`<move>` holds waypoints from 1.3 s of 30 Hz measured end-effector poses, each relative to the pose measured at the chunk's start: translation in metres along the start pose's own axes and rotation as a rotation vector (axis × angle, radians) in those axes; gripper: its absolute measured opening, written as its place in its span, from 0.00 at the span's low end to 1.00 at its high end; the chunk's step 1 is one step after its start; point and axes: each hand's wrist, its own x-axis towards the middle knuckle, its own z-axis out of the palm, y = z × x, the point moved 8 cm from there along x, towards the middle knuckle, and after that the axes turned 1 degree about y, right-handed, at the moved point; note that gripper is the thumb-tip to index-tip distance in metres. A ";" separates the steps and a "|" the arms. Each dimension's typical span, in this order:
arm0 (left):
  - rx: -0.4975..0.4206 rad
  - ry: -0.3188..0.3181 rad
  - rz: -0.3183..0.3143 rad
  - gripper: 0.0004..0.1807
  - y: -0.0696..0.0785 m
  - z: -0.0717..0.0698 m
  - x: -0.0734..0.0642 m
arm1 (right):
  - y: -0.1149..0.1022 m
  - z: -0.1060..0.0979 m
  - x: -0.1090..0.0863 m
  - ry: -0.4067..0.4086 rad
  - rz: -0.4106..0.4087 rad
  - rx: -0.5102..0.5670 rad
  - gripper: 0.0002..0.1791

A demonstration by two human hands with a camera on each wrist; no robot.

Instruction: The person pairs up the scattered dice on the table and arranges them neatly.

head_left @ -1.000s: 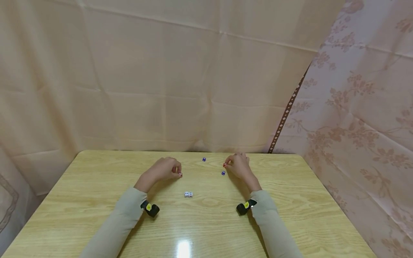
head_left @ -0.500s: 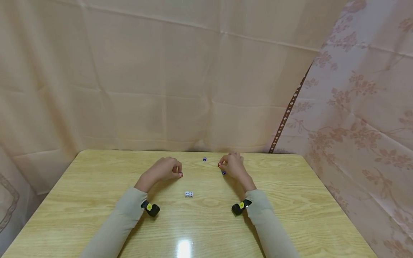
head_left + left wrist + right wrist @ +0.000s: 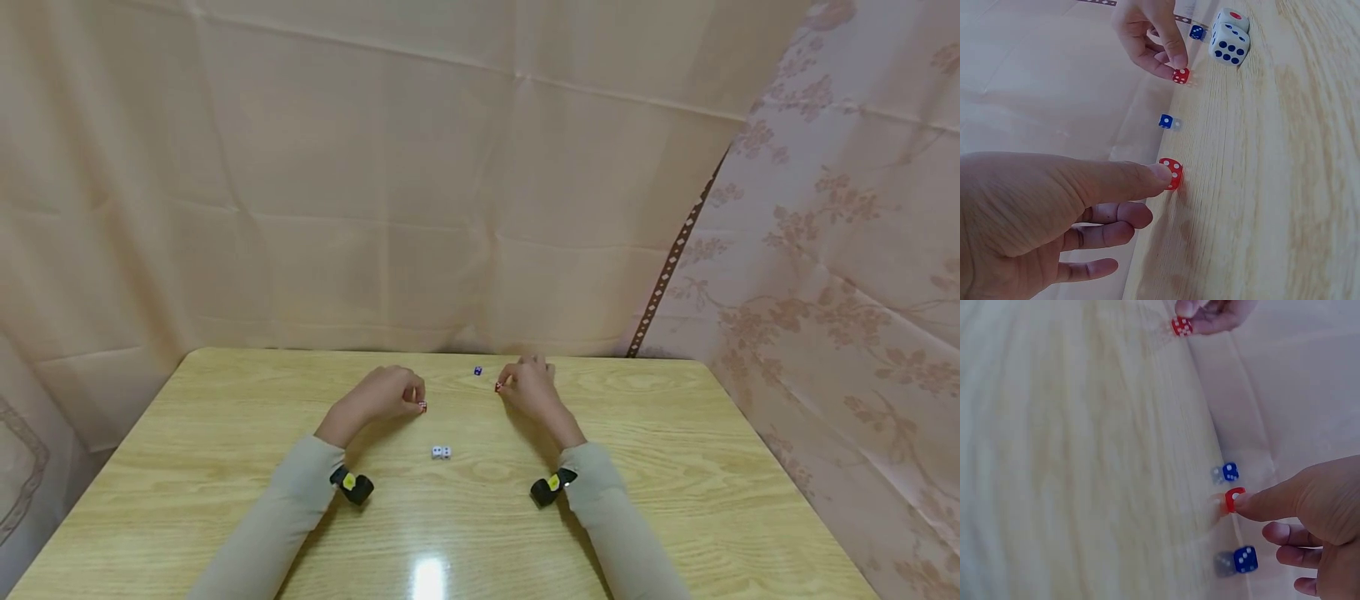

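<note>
My left hand point(image 3: 378, 394) pinches a red die point(image 3: 1173, 174) with white dots, low over the wooden table or touching it; I cannot tell which. Across from it, my right hand point(image 3: 531, 389) holds another red die point(image 3: 1235, 499) between thumb and finger. One blue die point(image 3: 477, 371) lies near the far edge, just left of the right hand. A second blue die point(image 3: 1245, 559) is hidden by the right hand in the head view but shows in the right wrist view. Nearer the body, two white dice point(image 3: 442, 452) sit side by side, touching.
Wood-grained table point(image 3: 465, 517) surface extends on both sides of the forearms. Behind its far edge hangs a beige curtain point(image 3: 360, 208), and a floral cloth point(image 3: 840, 250) hangs along the right.
My right hand has moved left with its red die, toward the far blue die, and now covers the nearer blue die in the head view. The left hand stays about where it was.
</note>
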 end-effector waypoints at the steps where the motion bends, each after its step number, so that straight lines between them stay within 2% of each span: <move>1: -0.001 0.000 0.000 0.08 0.000 0.000 0.000 | -0.002 0.001 0.000 -0.001 -0.012 -0.004 0.02; 6: -0.007 -0.005 -0.015 0.07 0.000 0.000 0.000 | -0.012 0.006 -0.001 -0.010 -0.058 0.004 0.03; 31: -0.012 -0.002 0.001 0.07 -0.002 0.000 0.002 | -0.060 0.019 -0.002 -0.053 -0.167 0.005 0.04; 39: -0.007 -0.004 -0.009 0.07 -0.001 0.000 0.002 | -0.070 0.027 -0.002 -0.087 -0.148 0.001 0.03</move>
